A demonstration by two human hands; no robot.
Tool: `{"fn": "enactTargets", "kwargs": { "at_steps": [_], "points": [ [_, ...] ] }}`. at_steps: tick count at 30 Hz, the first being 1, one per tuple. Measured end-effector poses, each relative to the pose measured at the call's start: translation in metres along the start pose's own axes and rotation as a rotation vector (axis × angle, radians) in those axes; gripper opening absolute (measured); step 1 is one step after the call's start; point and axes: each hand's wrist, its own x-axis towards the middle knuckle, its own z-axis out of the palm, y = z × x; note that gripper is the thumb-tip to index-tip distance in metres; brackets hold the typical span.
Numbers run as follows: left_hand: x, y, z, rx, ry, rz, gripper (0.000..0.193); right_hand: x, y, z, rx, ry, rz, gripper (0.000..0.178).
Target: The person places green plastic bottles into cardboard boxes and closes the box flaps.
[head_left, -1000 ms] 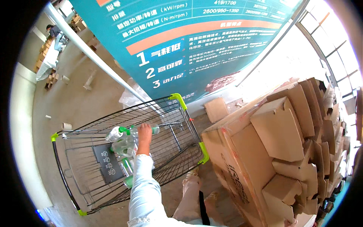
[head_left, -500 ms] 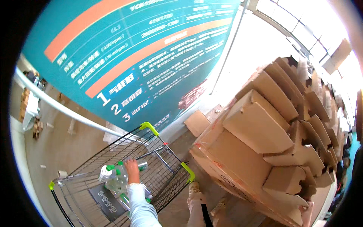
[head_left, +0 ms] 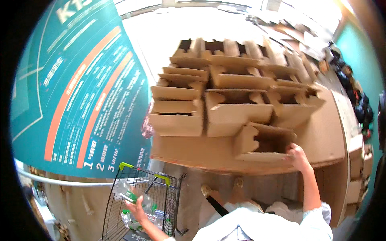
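My left hand (head_left: 136, 207) is closed around a clear plastic bottle (head_left: 125, 190), held up over the shopping cart (head_left: 107, 217). More clear bottles lie in the cart below, among them a green-capped bottle (head_left: 126, 217). My right hand (head_left: 297, 157) grips the near right edge of an open cardboard box (head_left: 261, 156), its fingers partly hidden by the wall. This box stands near the front of a large cardboard surface (head_left: 181, 146), tilted slightly, with its open top facing up.
Behind the held box stand rows of similar open boxes (head_left: 239, 114). A large teal banner (head_left: 76, 104) rises on the left, above a white rail (head_left: 72, 180). Black bags (head_left: 356, 92) and stacked cartons (head_left: 354, 188) line the right side. My feet (head_left: 206, 190) are on the floor beside the cart.
The view has swung right toward the boxes. My left hand, before over the bottles in the cart, now holds one raised. My right hand stays on a box edge.
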Motion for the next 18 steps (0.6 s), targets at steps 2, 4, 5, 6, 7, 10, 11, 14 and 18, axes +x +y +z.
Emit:
{"fn": "enactTargets", "kwargs": {
  "at_steps": [2,4,5,6,7,10,11,14,18],
  "points": [
    [-0.03,0.063,0.076,-0.392,-0.108,0.01,0.075,-0.004,-0.004,-0.002,0.028,0.005,-0.031,0.017],
    [-0.045,0.099,0.144,-0.661,-0.392,0.09,0.084,-0.008,-0.003,-0.005,0.04,0.01,-0.074,0.015],
    [-0.055,0.123,0.184,-0.783,-0.577,0.129,0.086,-0.013,0.0,-0.006,0.03,0.014,-0.099,0.015],
    [-0.072,0.151,0.224,-0.818,-0.698,0.196,0.085,-0.018,0.005,-0.009,0.01,0.014,-0.105,0.014],
    [-0.093,0.181,0.26,-0.851,-0.816,0.272,0.084,-0.023,0.012,-0.012,-0.006,0.018,-0.118,0.014],
    [-0.16,0.244,0.34,-0.811,-1.067,0.31,0.081,-0.031,0.03,-0.016,-0.051,-0.021,-0.165,0.012],
    [-0.179,0.258,0.355,-0.683,-1.154,0.348,0.078,-0.033,0.033,-0.018,-0.067,-0.029,-0.176,0.013],
    [-0.207,0.246,0.408,-0.138,-1.321,0.686,0.065,-0.037,0.046,-0.024,0.001,0.008,-0.219,0.011],
    [-0.234,0.241,0.438,0.431,-1.479,0.907,0.055,-0.04,0.067,-0.026,0.017,0.038,-0.232,0.006]
  ]
}}
